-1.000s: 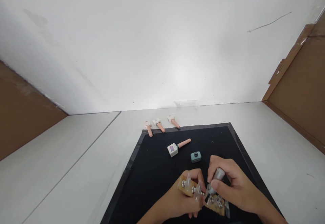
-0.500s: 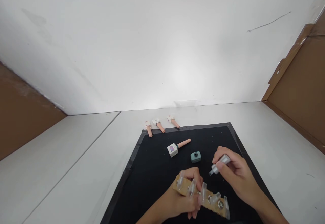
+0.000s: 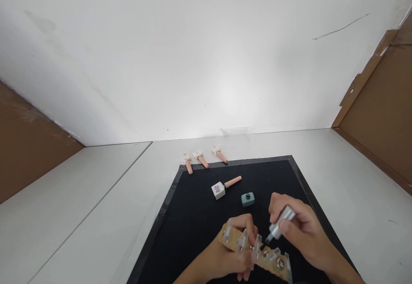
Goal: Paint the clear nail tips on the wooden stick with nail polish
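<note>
My left hand (image 3: 232,251) grips a tan wooden strip (image 3: 257,254) that carries several clear false nail tips on metal studs, low on the black mat (image 3: 193,215). My right hand (image 3: 301,232) pinches a silver brush cap (image 3: 279,224), its dark tip pointing down at the strip's middle. An open teal polish bottle (image 3: 248,199) stands just beyond the hands. A white-bodied bottle with a pink cap (image 3: 225,186) lies on its side farther back.
Three small pink-capped bottles (image 3: 202,158) lie in a row on the white table (image 3: 96,206) at the mat's far edge. A white wall rises behind. Brown cardboard panels (image 3: 380,116) stand at the right and left sides.
My right hand lifted the brush away from the strip toward the teal bottle, then came back down to the strip. My left hand shifted the strip slightly left.
</note>
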Demonstrator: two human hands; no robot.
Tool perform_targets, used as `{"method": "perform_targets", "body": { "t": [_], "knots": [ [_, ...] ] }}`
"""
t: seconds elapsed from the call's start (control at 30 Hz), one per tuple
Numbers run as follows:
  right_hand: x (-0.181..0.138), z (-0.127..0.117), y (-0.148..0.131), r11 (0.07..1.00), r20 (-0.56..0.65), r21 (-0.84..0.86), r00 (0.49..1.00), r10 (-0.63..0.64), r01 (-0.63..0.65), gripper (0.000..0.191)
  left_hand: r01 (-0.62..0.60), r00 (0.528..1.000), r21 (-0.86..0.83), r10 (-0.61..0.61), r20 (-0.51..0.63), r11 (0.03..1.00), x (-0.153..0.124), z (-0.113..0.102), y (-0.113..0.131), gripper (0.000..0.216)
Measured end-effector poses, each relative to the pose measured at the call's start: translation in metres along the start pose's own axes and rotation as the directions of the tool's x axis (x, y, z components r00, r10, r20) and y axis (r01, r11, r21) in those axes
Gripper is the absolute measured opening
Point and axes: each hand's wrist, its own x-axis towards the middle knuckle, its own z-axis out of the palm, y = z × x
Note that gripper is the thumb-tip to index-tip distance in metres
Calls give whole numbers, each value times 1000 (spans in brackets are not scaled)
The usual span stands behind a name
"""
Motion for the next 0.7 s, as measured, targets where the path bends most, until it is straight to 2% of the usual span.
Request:
{"method": "perform_targets", "body": {
  "t": [0.07, 0.1, 0.23, 0.33, 0.4, 0.53, 0.57, 0.7],
  "knots": [
    [0, 1, 0, 1000, 74, 1, 997, 10, -10, 36, 17, 1000, 17, -16, -12, 1000, 1, 0, 1, 33],
    [-1, 1, -1, 1000, 74, -16, 997, 27, -25, 36, 21, 1000, 23, -21, -14, 1000, 1, 0, 0, 33],
    [-1, 1, -2, 997, -35, -55, 998, 47, -49, 32, -2, 1000, 22, 2, -11, 1000, 1, -2, -2, 35],
    [-1, 2, -3, 1000, 46, -8, 999, 8, -8, 33, 12, 1000, 46, -12, -5, 999, 1, -1, -1, 34],
    [-1, 2, -3, 999, 80, -29, 996, 28, -26, 32, 23, 1000, 65, -23, -4, 998, 2, -1, 1, 35],
    [-2, 1, 0, 993, -40, -87, 997, 71, -75, 29, 6, 1000, 70, -6, -12, 998, 3, -1, 1, 40],
    [-2, 1, 0, 995, -37, -72, 997, 62, -64, 29, 4, 1000, 70, -3, -14, 998, 3, -2, 0, 41],
    [-1, 2, -3, 999, 135, -23, 990, 51, -48, 30, 25, 999, 74, -23, -24, 997, 5, -2, -2, 39]
  ]
}}
